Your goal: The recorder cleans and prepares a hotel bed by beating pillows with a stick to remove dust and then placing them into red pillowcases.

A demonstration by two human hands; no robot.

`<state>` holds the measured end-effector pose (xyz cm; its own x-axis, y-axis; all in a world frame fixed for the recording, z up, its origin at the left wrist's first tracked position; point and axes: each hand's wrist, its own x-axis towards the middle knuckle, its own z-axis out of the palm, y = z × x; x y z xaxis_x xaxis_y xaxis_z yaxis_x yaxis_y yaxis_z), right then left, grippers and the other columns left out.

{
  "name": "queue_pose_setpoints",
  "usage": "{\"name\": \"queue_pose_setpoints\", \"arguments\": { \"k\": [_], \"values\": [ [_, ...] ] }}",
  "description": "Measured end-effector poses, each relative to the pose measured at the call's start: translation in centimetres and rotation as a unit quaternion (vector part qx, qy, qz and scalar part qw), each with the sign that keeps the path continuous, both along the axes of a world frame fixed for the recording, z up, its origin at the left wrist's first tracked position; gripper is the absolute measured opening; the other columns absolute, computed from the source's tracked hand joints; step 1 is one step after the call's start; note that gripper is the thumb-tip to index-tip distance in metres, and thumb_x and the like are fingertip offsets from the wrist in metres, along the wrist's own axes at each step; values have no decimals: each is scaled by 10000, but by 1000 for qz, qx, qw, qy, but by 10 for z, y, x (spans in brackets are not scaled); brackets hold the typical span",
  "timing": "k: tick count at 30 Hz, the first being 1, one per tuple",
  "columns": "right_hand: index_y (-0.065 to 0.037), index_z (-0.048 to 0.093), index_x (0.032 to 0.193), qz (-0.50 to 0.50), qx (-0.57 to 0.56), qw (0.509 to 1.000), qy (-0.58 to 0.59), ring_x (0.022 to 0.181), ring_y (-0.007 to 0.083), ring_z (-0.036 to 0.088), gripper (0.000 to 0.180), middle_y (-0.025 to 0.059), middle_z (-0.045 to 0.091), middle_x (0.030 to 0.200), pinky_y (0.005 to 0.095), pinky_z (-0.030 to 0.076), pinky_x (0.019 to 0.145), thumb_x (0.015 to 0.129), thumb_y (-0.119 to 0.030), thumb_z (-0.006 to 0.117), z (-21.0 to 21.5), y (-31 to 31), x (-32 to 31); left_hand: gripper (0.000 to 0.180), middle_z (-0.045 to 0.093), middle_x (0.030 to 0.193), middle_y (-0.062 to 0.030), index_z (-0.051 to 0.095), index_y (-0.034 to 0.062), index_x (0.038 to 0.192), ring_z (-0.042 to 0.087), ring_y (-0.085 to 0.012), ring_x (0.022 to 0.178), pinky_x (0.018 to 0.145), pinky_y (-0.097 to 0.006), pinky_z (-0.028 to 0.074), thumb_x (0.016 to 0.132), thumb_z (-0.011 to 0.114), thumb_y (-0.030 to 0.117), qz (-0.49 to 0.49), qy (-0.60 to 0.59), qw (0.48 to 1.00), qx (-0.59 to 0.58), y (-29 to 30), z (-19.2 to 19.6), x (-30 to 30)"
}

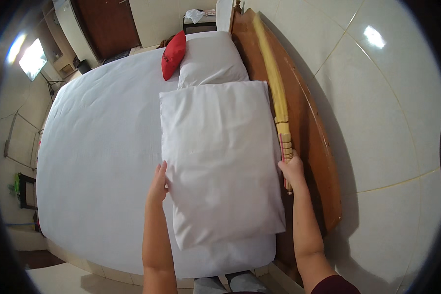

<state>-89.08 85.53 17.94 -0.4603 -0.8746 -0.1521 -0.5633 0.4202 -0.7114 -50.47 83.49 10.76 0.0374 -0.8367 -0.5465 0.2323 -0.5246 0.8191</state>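
Left hand (pixel 158 183) lies flat and open against the left edge of the white pillow (pixel 220 157); right hand (pixel 293 170) is at its right edge, fingers wrapped around the broom (pixel 277 98) handle. The pillow sits centre frame between both hands on the white bed sheet (pixel 98 161). A second pillow (pixel 210 59) and a red cushion (pixel 173 54) lie upper centre, beside the wooden headboard (pixel 318 147).

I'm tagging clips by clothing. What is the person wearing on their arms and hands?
Both hands are bare: no gloves, rings, watch or wristbands show on the left hand or the right hand. Both forearms are uncovered. A dark maroon short sleeve shows at the right upper arm, by the lower edge of the picture.
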Motion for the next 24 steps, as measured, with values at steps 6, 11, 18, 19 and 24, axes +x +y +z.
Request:
{"name": "queue_pose_setpoints", "arguments": {
  "k": [6, 11, 18, 19, 24],
  "values": [
    [1, 512, 907, 14, 55, 995, 83, 819, 420, 564, 270, 244, 587, 812, 451, 449, 709, 671, -114, 573, -86, 65, -3, 921, 223, 1386, -274, 159, -76, 1351, 222, -350, 1304, 1055, -389, 221, 786, 535, 548, -123, -300, 937, 128, 85, -99, 9],
    [-31, 526, 985, -4, 151, 988, 25, 862, 356, 588, 344, 192, 609, 872, 416, 454, 753, 665, -130, 601, -136, 126, -20, 774, 451, 1254, -197, 344, -39, 1280, 459, -271, 1147, 909, -359, 387, 796, 536, 534, -144, -176, 959, 170, 163, -94, -7],
    [-14, 513, 966, 0, 31, 998, -49, 766, 285, 599, 326, 136, 595, 802, 374, 462, 712, 655, -57, 601, -138, 156, -13, 332, 581, 749, -42, 558, 42, 805, 562, -155, 743, 743, -315, 402, 861, 515, 367, -55, -27, 996, 65, 219, -114, 7],
    [-20, 507, 967, -7, 8, 1000, -15, 756, 273, 596, 323, 129, 590, 812, 367, 462, 703, 655, -35, 590, -141, 162, -25, 290, 562, 731, -34, 544, 64, 774, 552, -154, 739, 733, -325, 398, 874, 502, 333, -33, 42, 996, 68, 218, -108, 3],
    [-20, 498, 923, -5, 91, 993, 79, 724, 290, 600, 257, 139, 582, 761, 379, 463, 673, 677, -48, 566, -129, 164, -5, 295, 559, 763, -20, 534, 85, 785, 541, -146, 804, 728, -322, 388, 857, 519, 370, 12, -67, 987, 149, 206, -107, 12]
  ]
}}
